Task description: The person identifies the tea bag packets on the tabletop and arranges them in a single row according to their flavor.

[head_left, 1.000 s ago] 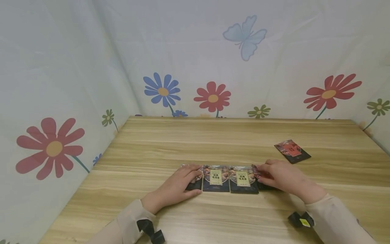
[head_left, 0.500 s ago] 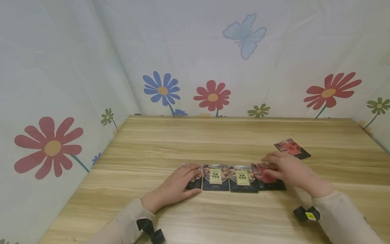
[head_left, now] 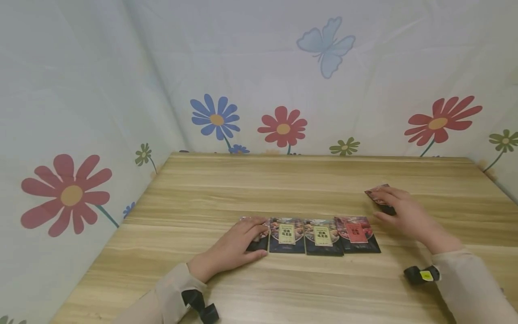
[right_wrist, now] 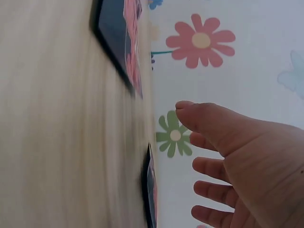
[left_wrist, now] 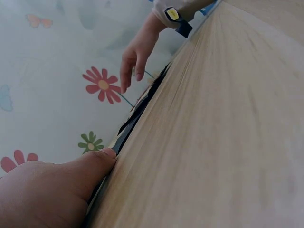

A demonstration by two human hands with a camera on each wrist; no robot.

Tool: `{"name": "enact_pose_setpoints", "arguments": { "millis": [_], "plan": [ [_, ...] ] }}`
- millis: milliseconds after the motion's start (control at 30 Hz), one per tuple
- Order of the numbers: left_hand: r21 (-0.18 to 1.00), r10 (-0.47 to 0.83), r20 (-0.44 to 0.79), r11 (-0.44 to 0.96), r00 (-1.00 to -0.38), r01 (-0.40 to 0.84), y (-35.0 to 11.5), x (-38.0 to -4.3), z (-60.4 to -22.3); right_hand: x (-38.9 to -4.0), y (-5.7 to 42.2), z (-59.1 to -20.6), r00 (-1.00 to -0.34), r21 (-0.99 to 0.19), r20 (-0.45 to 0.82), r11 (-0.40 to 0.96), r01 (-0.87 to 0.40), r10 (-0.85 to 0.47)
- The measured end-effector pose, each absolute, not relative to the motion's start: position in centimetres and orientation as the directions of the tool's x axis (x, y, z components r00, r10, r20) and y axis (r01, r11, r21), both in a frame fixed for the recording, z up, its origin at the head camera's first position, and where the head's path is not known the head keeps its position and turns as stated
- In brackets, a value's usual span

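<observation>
Side by side on the table lie two dark tea sachets with yellow labels, the left one (head_left: 287, 236) and the right one (head_left: 323, 236). A red-labelled sachet (head_left: 357, 235) finishes the row on the right. My left hand (head_left: 232, 245) rests on the leftmost sachet (head_left: 259, 245), covering most of it; the left wrist view shows its thumb (left_wrist: 102, 159) at the sachet's edge. Farther back, my right hand (head_left: 408, 220) reaches over a separate sachet (head_left: 387, 209), partly hiding it. In the right wrist view this hand (right_wrist: 256, 161) holds nothing, its fingers spread above the tabletop.
A wood-grain table (head_left: 243, 189) spreads under everything. White cloth (head_left: 251, 54) printed with flowers and a butterfly hangs behind and at the sides. Black wrist devices sit on the left sleeve (head_left: 198, 303) and the right sleeve (head_left: 421, 274).
My right hand has let go of the red-labelled sachet at the row's right end and moved back and right, over the separate sachet. The left hand has stayed in place.
</observation>
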State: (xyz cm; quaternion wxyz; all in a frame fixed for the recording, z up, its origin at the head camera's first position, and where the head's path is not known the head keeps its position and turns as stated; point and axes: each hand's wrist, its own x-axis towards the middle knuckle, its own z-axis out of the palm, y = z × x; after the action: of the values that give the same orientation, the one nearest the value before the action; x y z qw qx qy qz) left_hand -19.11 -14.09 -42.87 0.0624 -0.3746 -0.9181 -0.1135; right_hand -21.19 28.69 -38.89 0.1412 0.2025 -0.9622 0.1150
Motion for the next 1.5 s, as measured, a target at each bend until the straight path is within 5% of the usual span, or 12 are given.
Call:
{"name": "enact_pose_setpoints", "arguments": {
  "millis": [200, 633, 1500],
  "plan": [
    [0.165, 0.672, 0.199, 0.695, -0.714, 0.700, -14.1, -19.1, -42.9, -21.5, 30.0, -39.2, -0.937, -0.227, 0.209, 0.918, -0.324, -0.279],
    [0.164, 0.677, 0.209, 0.687, -0.706, 0.708, -14.0, -19.1, -42.9, -21.6, 31.1, -40.0, -0.952, -0.289, 0.065, 0.908, -0.303, -0.298],
    [0.169, 0.663, 0.182, 0.707, -0.726, 0.687, -14.0, -19.1, -42.8, -22.3, 30.7, -40.9, -0.924, -0.243, 0.146, 0.892, -0.381, -0.354]
  ]
}}
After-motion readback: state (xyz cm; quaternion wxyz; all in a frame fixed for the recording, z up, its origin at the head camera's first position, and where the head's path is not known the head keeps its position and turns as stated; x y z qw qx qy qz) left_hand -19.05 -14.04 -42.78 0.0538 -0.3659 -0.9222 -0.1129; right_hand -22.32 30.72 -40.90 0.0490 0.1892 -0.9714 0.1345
